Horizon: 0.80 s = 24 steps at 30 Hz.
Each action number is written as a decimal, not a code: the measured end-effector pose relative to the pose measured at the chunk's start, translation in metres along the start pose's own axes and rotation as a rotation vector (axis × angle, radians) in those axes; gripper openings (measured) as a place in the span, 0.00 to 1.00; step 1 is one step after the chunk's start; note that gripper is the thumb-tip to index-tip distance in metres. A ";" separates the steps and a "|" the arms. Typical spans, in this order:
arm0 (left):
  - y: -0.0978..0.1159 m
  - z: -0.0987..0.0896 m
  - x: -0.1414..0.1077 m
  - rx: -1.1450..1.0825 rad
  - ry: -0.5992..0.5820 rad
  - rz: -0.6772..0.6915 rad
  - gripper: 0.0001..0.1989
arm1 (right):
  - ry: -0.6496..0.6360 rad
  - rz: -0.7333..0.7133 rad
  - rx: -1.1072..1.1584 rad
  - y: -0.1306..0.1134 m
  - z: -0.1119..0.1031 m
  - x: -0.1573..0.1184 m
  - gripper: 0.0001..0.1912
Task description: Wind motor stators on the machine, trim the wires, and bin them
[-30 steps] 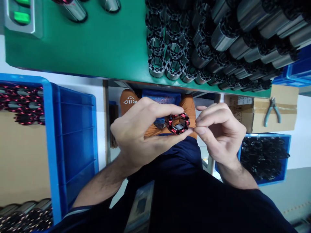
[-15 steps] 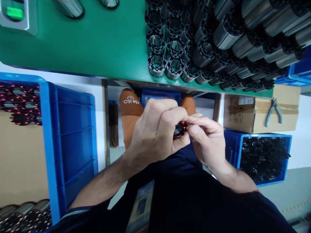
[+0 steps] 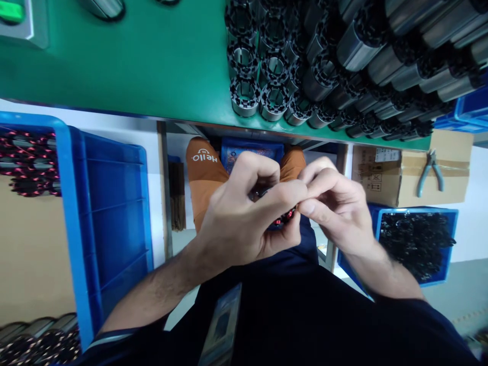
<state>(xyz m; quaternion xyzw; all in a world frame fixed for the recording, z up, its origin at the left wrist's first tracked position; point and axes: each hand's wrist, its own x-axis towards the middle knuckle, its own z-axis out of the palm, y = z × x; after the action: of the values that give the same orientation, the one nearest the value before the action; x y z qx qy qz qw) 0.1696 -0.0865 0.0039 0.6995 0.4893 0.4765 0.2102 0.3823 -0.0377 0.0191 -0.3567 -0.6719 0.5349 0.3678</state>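
In front of my lap, my left hand (image 3: 240,218) is closed around a motor stator (image 3: 285,218) with red copper windings and black insulation. Most of the stator is covered by the fingers; a bit of its red-wound end shows below the index finger. My right hand (image 3: 335,208) meets the left fingertips at the stator's right side, thumb and index finger pinched together. A thin wire showed at these fingertips a moment earlier; now it is too fine to make out clearly.
Rows of unwound stators (image 3: 274,99) stand on the green bench (image 3: 163,66) ahead. A blue crate (image 3: 118,203) and red-wound stators (image 3: 32,157) are at left. At right are a carton (image 3: 377,178) with pliers (image 3: 430,170) on it and a blue bin (image 3: 452,244) of black parts.
My right hand has shifted right and turned, its fingers still pinched at the stator. My left index finger now reaches over the stator, covering more of it. The view has shifted slightly.
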 end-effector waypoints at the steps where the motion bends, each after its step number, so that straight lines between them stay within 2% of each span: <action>1: 0.000 -0.002 0.002 -0.102 -0.054 -0.089 0.05 | -0.039 -0.074 -0.121 -0.006 -0.007 0.005 0.04; 2: -0.003 -0.004 0.003 -0.251 -0.139 -0.207 0.05 | -0.081 -0.151 -0.237 -0.013 -0.014 0.009 0.04; 4: -0.012 -0.005 0.005 -0.613 -0.408 -0.487 0.20 | -0.179 -0.225 -0.401 -0.024 -0.027 0.013 0.05; 5: -0.018 -0.004 0.003 -0.752 -0.526 -0.596 0.30 | -0.218 -0.198 -0.422 -0.028 -0.031 0.012 0.06; 6: -0.024 -0.004 0.001 -0.810 -0.575 -0.657 0.36 | -0.240 -0.121 -0.396 -0.030 -0.033 0.011 0.05; 7: -0.027 -0.003 -0.003 -0.766 -0.539 -0.659 0.39 | -0.247 -0.004 -0.328 -0.030 -0.034 0.008 0.04; 8: -0.029 -0.002 -0.007 -0.625 -0.427 -0.597 0.38 | -0.241 0.134 -0.229 -0.029 -0.034 0.005 0.03; 10: -0.026 0.000 -0.015 -0.183 -0.111 -0.308 0.34 | -0.230 0.356 0.000 -0.022 -0.031 0.000 0.08; 11: -0.022 0.001 -0.017 0.017 -0.004 -0.139 0.32 | -0.242 0.438 0.094 -0.018 -0.029 -0.002 0.11; 12: -0.017 0.003 -0.018 0.156 0.046 0.006 0.29 | -0.261 0.478 0.155 -0.015 -0.027 -0.003 0.13; 13: -0.013 0.004 -0.018 0.221 0.051 0.103 0.25 | -0.273 0.479 0.160 -0.013 -0.027 -0.003 0.13; 14: -0.008 0.004 -0.016 0.216 0.037 0.133 0.20 | -0.262 0.426 0.095 -0.012 -0.028 -0.002 0.12; 15: -0.005 0.004 -0.013 0.152 0.005 0.096 0.16 | -0.245 0.310 -0.034 -0.012 -0.030 0.000 0.10; 17: -0.002 0.000 -0.006 -0.089 -0.130 -0.081 0.12 | -0.253 -0.001 -0.350 -0.016 -0.039 0.005 0.03; 19: -0.002 -0.006 -0.001 -0.326 -0.293 -0.235 0.13 | -0.300 -0.242 -0.531 -0.021 -0.052 0.012 0.05; 20: -0.003 -0.009 0.000 -0.381 -0.338 -0.262 0.14 | -0.340 -0.259 -0.530 -0.024 -0.058 0.015 0.06; 21: -0.004 -0.012 0.000 -0.379 -0.338 -0.255 0.16 | -0.370 -0.194 -0.470 -0.026 -0.063 0.018 0.08; 24: -0.004 -0.017 -0.002 -0.204 -0.187 -0.120 0.17 | -0.415 0.253 -0.085 -0.024 -0.067 0.023 0.15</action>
<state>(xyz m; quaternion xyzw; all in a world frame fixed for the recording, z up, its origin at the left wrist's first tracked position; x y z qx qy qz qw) 0.1530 -0.0898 0.0074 0.6854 0.4576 0.4431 0.3528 0.4279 0.0082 0.0561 -0.3356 -0.7050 0.6096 0.1369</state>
